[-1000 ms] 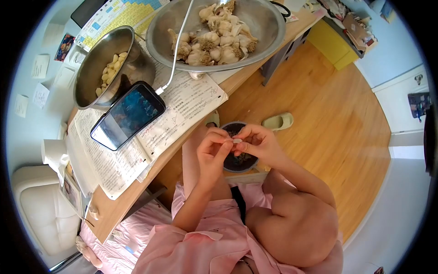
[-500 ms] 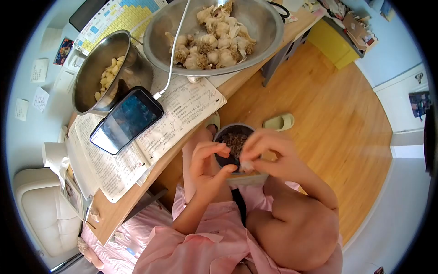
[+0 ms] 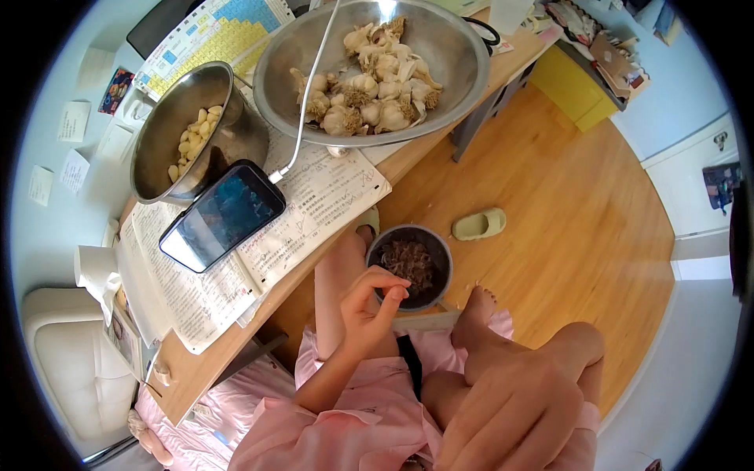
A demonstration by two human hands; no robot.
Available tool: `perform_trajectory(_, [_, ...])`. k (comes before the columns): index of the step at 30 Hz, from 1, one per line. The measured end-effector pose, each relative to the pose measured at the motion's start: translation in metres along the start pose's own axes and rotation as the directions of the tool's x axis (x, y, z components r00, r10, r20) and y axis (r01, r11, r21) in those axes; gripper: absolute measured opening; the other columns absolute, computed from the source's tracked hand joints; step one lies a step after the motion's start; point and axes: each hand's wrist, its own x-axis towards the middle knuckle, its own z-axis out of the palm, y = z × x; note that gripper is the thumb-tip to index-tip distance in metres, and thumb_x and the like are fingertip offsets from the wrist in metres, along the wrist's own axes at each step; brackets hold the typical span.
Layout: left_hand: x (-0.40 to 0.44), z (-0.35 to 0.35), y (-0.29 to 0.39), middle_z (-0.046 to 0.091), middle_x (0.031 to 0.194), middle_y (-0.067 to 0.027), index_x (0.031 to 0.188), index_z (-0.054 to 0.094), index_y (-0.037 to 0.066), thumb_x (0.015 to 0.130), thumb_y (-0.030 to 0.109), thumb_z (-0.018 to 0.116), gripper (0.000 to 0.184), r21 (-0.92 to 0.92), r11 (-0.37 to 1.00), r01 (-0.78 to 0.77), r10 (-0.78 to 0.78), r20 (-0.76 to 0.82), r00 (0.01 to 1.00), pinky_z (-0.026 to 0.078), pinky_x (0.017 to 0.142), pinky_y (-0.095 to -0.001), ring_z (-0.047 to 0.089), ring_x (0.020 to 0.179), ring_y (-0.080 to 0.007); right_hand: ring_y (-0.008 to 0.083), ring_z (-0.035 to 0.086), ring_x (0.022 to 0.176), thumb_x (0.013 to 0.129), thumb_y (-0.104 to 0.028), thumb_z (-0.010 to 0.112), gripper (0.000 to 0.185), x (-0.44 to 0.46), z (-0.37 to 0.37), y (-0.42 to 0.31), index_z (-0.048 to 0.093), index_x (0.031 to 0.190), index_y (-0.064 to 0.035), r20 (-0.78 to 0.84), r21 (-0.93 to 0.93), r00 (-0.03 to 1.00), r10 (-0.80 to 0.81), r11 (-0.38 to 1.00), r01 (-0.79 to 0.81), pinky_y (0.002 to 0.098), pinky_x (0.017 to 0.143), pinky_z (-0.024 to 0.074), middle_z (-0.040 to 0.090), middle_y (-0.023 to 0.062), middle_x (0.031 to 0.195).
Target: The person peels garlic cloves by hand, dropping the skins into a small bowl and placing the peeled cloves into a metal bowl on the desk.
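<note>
My left hand [image 3: 371,308] is over the near rim of a grey bin [image 3: 448,271] holding dark, papery peelings [image 3: 408,263]. Its thumb and forefinger meet in a pinch; whatever may be between them is too small to make out. My right hand [image 3: 510,404] is raised close to the camera, low on the right, in front of my bent leg. The back of that hand faces me and its fingertips are hidden. On the desk, a wide steel bowl [image 3: 275,86] contains several garlic bulbs [image 3: 385,86]. Peeled cloves [image 3: 192,141] lie in a deeper steel pot [image 3: 149,169].
A phone [image 3: 224,216] with a white charging cable [image 3: 308,102] leans against the pot, above printed papers [image 3: 322,196] on the wooden desk [image 3: 294,282]. A green slipper [image 3: 481,224] is on the floor. A yellow box [image 3: 569,86] stands farther back.
My right hand has moved away from above the bin, down and back toward the camera. My left hand has lowered slightly, and its thumb and forefinger have closed together.
</note>
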Motion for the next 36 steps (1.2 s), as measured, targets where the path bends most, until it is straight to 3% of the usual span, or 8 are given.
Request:
perform_trajectory(5, [-0.001,0.000,-0.001,0.062,0.078,-0.0091,0.083,0.061,-0.002,0.081,-0.002,0.057,0.004,0.024,1.000,0.012,-0.013,0.017,1.000,0.042,0.059,-0.0229,0.057,0.066,-0.0138,0.0238,0.038,0.022,0.091,-0.010,0.035,0.028,0.007,-0.012,-0.004,0.030,0.065,0.0009,0.291,-0.135,0.957,0.012,0.990,0.029,0.0279,0.020,0.0335,0.039,0.0211,0.033])
perform_trajectory(10, [-0.003,0.000,0.001,0.061,0.076,-0.0085,0.083,0.061,-0.001,0.081,-0.002,0.058,0.004,0.023,0.999,0.040,-0.041,0.016,0.999,0.042,0.057,-0.0227,0.057,0.065,-0.0131,0.0247,0.041,0.024,0.091,-0.010,0.036,0.030,0.004,-0.005,0.015,0.028,0.065,0.0010,0.170,0.221,0.976,-0.133,0.971,0.094,0.0282,0.021,0.0338,0.042,0.0223,0.035])
perform_trajectory(13, [-0.002,0.003,0.002,0.061,0.075,-0.0083,0.083,0.062,-0.001,0.081,-0.002,0.058,0.004,0.005,0.998,0.065,-0.065,0.011,0.998,0.041,0.057,-0.0226,0.057,0.065,-0.0128,0.0247,0.041,0.023,0.093,-0.011,0.033,0.029,0.013,-0.020,0.001,0.029,0.066,0.0009,0.423,-0.068,0.906,0.019,0.998,0.011,0.0283,0.021,0.0338,0.042,0.0222,0.035])
perform_trajectory(17, [-0.001,0.001,-0.002,0.061,0.075,-0.0083,0.083,0.062,-0.001,0.081,-0.002,0.058,0.004,0.029,0.999,0.017,-0.018,0.035,0.999,0.041,0.056,-0.0223,0.057,0.065,-0.0126,0.0246,0.040,0.023,0.094,-0.014,0.028,0.029,0.015,-0.025,0.004,0.030,0.069,0.0006,0.445,0.003,0.895,0.010,1.000,-0.012,0.0287,0.020,0.0333,0.041,0.0223,0.035])
perform_trajectory(20, [-0.001,0.001,-0.003,0.061,0.075,-0.0081,0.083,0.062,-0.001,0.081,-0.001,0.058,0.004,0.024,0.999,0.021,-0.022,0.033,0.999,0.041,0.056,-0.0223,0.057,0.065,-0.0126,0.0244,0.039,0.022,0.094,-0.015,0.027,0.029,0.010,-0.008,0.002,0.032,0.070,0.0003,0.222,0.001,0.975,0.019,1.000,-0.019,0.0285,0.020,0.0334,0.041,0.0221,0.034])
perform_trajectory(25, [-0.002,0.001,-0.005,0.061,0.075,-0.0078,0.083,0.062,-0.001,0.082,-0.001,0.058,0.004,-0.017,0.998,0.059,-0.059,0.022,0.998,0.042,0.058,-0.0225,0.056,0.065,-0.0126,0.0233,0.035,0.021,0.094,-0.016,0.027,0.026,0.016,-0.013,0.028,0.035,0.074,-0.0018,0.347,0.432,0.915,-0.205,0.901,0.038,0.0280,0.020,0.0327,0.040,0.0218,0.034])
perform_trajectory(29, [-0.006,0.003,-0.006,0.061,0.077,-0.0082,0.083,0.061,-0.001,0.083,-0.001,0.057,0.004,-0.095,0.983,0.159,-0.161,-0.015,0.987,0.043,0.059,-0.0230,0.056,0.065,-0.0126,0.0215,0.033,0.021,0.095,-0.017,0.025,0.024,0.008,-0.009,-0.001,0.037,0.076,-0.0066,0.229,0.054,0.960,0.160,0.983,-0.177,0.0268,0.019,0.0297,0.037,0.0198,0.032])
perform_trajectory(36, [-0.006,0.006,-0.003,0.058,0.075,-0.0067,0.082,0.061,-0.002,0.084,-0.002,0.055,0.006,-0.177,0.959,0.223,-0.226,0.003,0.974,0.043,0.060,-0.0217,0.055,0.066,-0.0115,0.0167,0.025,0.020,0.095,-0.014,0.022,0.027,-0.001,-0.007,0.001,0.034,0.071,-0.0141,0.115,0.190,0.973,0.201,0.957,-0.220,0.0230,0.019,0.0239,0.028,0.0131,0.031])
